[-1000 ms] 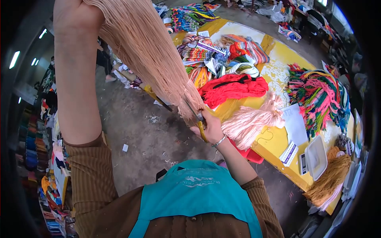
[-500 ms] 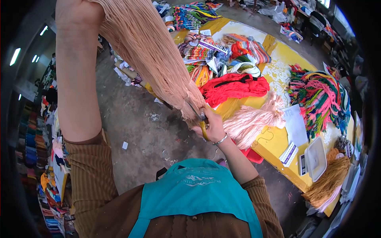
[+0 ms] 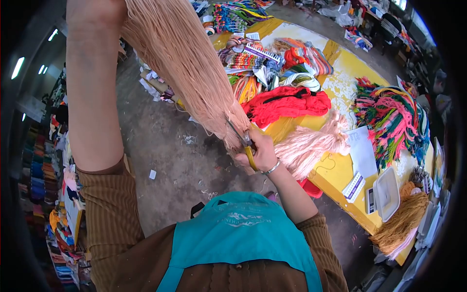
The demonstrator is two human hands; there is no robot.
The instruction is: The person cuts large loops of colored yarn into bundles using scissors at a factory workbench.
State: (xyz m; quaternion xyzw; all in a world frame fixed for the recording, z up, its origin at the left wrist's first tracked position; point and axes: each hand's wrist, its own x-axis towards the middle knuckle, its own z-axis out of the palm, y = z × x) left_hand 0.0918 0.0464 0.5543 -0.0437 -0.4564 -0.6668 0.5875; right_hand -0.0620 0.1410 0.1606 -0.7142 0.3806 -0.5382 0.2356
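A long hank of pale peach yarn (image 3: 180, 58) hangs slantwise from the top of the head view. My left hand (image 3: 95, 9) is raised at the upper edge beside the yarn's top end, gripping it; its fingers are cut off or hidden. At the hank's lower end, my right hand (image 3: 262, 152) is closed around yellow-handled scissors (image 3: 250, 158). The blades lie against the yarn strands near the frayed bottom. Just right of this hand, a paler pink yarn bundle (image 3: 309, 151) rests on the yellow table (image 3: 335, 190).
On the table are red yarn (image 3: 292, 106), a multicoloured bundle (image 3: 391, 121), a paper sheet (image 3: 362, 151), a small scale (image 3: 370, 201) with a white plastic tray (image 3: 387, 194), and brown yarn (image 3: 404, 221). Thread scraps litter the concrete floor (image 3: 170, 204). Shelves of coloured yarn stand left.
The hank's upper part and my left arm have shifted slightly left. My right hand stays at the lower end, with the scissors slightly lower and tilted a little differently.
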